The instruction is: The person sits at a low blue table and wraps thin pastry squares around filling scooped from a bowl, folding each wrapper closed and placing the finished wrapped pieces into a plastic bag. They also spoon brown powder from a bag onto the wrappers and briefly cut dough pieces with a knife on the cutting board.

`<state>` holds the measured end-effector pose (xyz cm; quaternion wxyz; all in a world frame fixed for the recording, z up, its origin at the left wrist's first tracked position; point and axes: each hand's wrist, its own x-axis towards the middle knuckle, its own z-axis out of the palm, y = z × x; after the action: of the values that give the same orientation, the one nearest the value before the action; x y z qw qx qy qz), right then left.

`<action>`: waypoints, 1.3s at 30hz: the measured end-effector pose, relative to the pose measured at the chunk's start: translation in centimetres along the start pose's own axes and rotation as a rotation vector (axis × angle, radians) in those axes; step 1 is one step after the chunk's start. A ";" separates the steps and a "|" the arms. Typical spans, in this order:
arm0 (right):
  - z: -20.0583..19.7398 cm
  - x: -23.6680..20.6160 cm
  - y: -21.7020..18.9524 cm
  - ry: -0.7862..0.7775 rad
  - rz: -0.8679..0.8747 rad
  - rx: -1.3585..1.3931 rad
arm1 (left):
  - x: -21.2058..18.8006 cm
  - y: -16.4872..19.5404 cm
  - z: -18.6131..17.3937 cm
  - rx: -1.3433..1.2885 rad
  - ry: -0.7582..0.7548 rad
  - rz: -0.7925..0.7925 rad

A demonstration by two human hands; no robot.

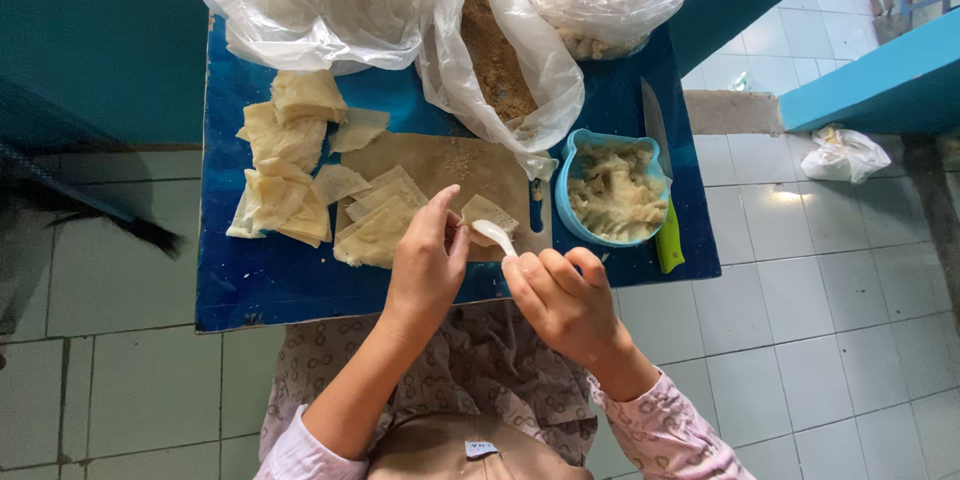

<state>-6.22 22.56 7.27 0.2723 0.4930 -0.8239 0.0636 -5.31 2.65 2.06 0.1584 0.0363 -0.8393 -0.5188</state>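
1. We see soft, even daylight; the whole scene is bright.
2. Glare sits on the floor tiles (790, 195) at the right and on the clear plastic bags (320, 0) at the top.
3. The darkest zone is the left side, where a blurred dark streak (130, 225) crosses the floor.
4. Shadows under our hands are faint and short.
5. The counter (250, 280) centre is sharp; the edges bend outward from the wide lens, most at the corners.
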 end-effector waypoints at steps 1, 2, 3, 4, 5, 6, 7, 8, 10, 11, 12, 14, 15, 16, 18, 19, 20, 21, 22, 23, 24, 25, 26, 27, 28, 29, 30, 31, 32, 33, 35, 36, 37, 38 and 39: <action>0.1 0.0 0.3 0.047 0.022 -0.031 | 0.0 0.0 0.1 -0.013 -0.012 -0.008; 0.2 0.3 0.6 0.094 0.044 -0.060 | -0.1 -0.1 0.2 -0.025 -0.024 -0.017; 0.4 0.6 0.8 0.140 0.068 -0.090 | -0.2 -0.2 0.3 -0.037 -0.038 -0.025; 1.1 1.5 1.4 0.194 0.114 -0.149 | -0.3 -0.2 0.4 -0.031 -0.041 -0.025; 1.6 2.4 2.2 0.246 0.162 -0.210 | -0.4 -0.3 0.5 -0.025 -0.047 -0.024; 1.9 3.3 3.0 0.229 0.207 -0.180 | -0.5 -0.2 0.7 -0.019 -0.054 -0.021; 2.3 4.2 3.7 0.214 0.252 -0.150 | -0.5 -0.2 0.9 0.021 -0.045 0.015; 2.9 5.4 4.3 0.185 0.317 -0.130 | -0.5 -0.1 1.0 0.062 -0.035 0.049; 3.5 6.6 4.2 0.160 0.401 -0.088 | -0.4 0.1 1.1 0.132 -0.029 0.102; 3.7 6.8 3.7 0.167 0.416 -0.070 | -0.3 0.2 1.1 0.158 -0.028 0.124; 3.9 6.8 3.3 0.171 0.425 -0.050 | -0.1 0.3 1.1 0.183 -0.022 0.143; 4.1 5.7 1.8 -0.097 0.661 0.305 | 0.2 0.3 0.8 0.137 -0.042 0.081; 4.3 4.9 0.7 -0.170 0.685 0.313 | 0.3 0.2 0.7 0.113 -0.054 0.049; 4.8 4.4 0.1 -0.240 0.710 0.318 | 0.4 0.1 0.6 0.122 -0.056 0.061; 5.9 3.5 -0.6 -0.229 0.701 0.204 | 0.3 0.1 0.4 0.143 -0.075 0.075; 6.3 3.0 -0.9 -0.224 0.699 0.149 | 0.1 0.1 0.3 0.155 -0.071 0.072; 6.6 2.6 -0.9 -0.206 0.713 0.163 | 0.0 0.1 0.3 0.168 -0.063 0.077; 6.9 2.3 -0.9 -0.181 0.723 0.174 | 0.0 0.1 0.3 0.181 -0.048 0.088; 7.1 2.2 -0.7 -0.153 0.730 0.184 | 0.0 0.2 0.2 0.177 -0.051 0.083; 7.2 2.1 -0.5 -0.120 0.817 0.295 | 0.0 0.2 0.2 0.173 -0.051 0.079; 7.2 1.9 -0.3 -0.089 0.897 0.410 | 0.2 0.3 0.1 0.168 -0.047 0.071; 7.3 1.9 0.0 -0.064 0.975 0.529 | 0.3 0.3 0.1 0.191 -0.044 0.078; 7.3 1.8 0.2 -0.016 1.019 0.654 | 0.4 0.4 0.1 0.214 -0.046 0.079; 7.3 1.7 0.3 0.032 1.065 0.779 | 0.5 0.4 0.1 0.235 -0.052 0.078; 7.3 1.6 0.3 0.082 1.111 0.903 | 0.5 0.4 0.1 0.252 -0.047 0.073; 7.3 1.5 0.3 0.138 1.099 0.972 | 0.5 0.4 0.2 0.268 -0.045 0.071; 7.4 1.5 0.3 0.197 1.087 1.040 | 0.6 0.4 0.3 0.283 -0.044 0.070; 7.5 1.5 0.2 0.256 1.073 1.107 | 0.6 0.4 0.4 0.287 -0.053 0.063; 7.5 1.5 0.0 0.227 1.101 1.057 | 0.6 0.4 0.5 0.292 -0.063 0.056; 7.6 1.5 -0.2 0.197 1.125 1.007 | 0.6 0.4 0.5 0.297 -0.072 0.050; 7.6 1.8 -0.3 0.147 1.136 0.968 | 0.7 0.4 0.6 0.311 -0.091 0.032; 7.6 1.9 -0.3 0.125 1.124 0.979 | 0.7 0.4 0.6 0.317 -0.100 0.023; 7.6 2.1 -0.3 0.103 1.110 0.989 | 0.8 0.5 0.5 0.312 -0.089 0.022; 7.5 2.2 -0.2 0.102 1.039 0.911 | 0.8 0.6 0.5 0.306 -0.078 0.020; 7.5 2.3 -0.1 0.101 0.967 0.832 | 0.8 0.7 0.5 0.301 -0.067 0.020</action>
<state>-9.90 17.91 2.09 0.0373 0.1265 -0.8457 0.5170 -6.17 3.17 2.64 0.1282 0.0342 -0.9128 -0.3864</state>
